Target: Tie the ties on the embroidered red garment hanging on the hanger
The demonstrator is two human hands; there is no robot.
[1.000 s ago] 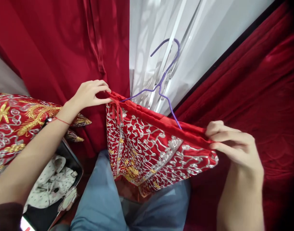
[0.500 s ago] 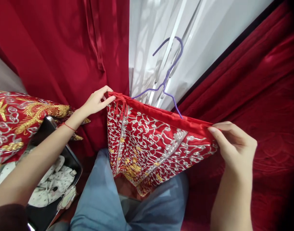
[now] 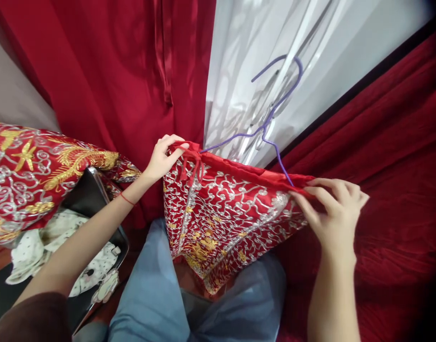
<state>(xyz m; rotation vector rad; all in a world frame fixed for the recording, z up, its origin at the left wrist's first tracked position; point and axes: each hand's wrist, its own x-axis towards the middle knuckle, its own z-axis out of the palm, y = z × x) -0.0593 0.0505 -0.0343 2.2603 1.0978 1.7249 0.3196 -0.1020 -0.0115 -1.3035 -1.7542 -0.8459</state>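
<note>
A red skirt (image 3: 235, 213) with silver and gold embroidery hangs between my two hands, its lower part over my knees. My left hand (image 3: 164, 156) pinches the left end of its waistband, beside a small tied red cord (image 3: 196, 164). At the other end, my right hand (image 3: 332, 204) grips the waistband with the thumb in front and the fingers behind. The purple hanger (image 3: 267, 121) has its hook up above the skirt, and its lower part goes inside the waistband, out of sight. Its right arm meets the fabric close to my right thumb.
On the left, another red embroidered garment (image 3: 61, 171) drapes over a black chair (image 3: 96, 190), with white spotted fabric (image 3: 92, 270) on the seat. Red curtains (image 3: 125, 85) and a white sheer curtain (image 3: 239, 61) hang ahead. More red cloth (image 3: 399, 190) hangs at right.
My right hand has shifted inward along the waistband, towards the hanger's right arm, and its fingers are more spread. The waistband gapes a little more. My left hand keeps its pinch.
</note>
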